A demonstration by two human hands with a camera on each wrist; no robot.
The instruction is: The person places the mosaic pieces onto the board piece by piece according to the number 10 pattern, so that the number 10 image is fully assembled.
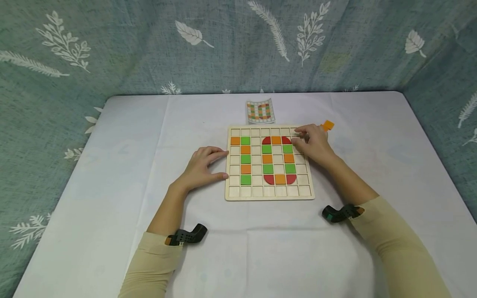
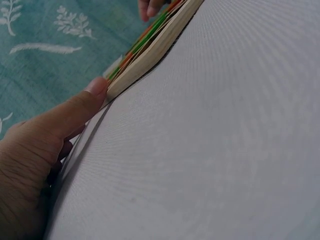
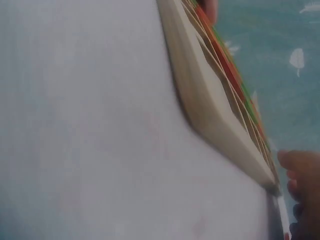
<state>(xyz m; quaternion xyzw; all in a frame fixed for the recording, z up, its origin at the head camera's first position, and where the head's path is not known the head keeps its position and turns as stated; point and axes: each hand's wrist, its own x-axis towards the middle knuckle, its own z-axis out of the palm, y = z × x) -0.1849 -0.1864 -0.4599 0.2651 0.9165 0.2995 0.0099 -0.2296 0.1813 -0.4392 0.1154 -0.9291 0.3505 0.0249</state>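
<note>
A light wooden grid board [image 1: 257, 192] lies on the table, its cells partly filled with orange, green and red tiles. On its left side, my left hand [image 1: 203, 167] has thumb and fingers spread apart, the tips right at the edge. In the left wrist view the thumb [image 2: 97, 87] touches the board's side. Over the board's upper right corner is my right hand [image 1: 314, 142], thumb and index finger apart near a red rounded tile [image 1: 285, 140]. No tile shows between them. Loose orange tiles [image 1: 327, 125] lie just beyond this hand, partly hidden by it.
Behind the board lies a small card [image 1: 260, 111] printed with a coloured grid pattern. A white cloth [image 1: 112, 198] covers the table. A green-grey curtain [image 1: 223, 49] with white leaves hangs behind and at both sides.
</note>
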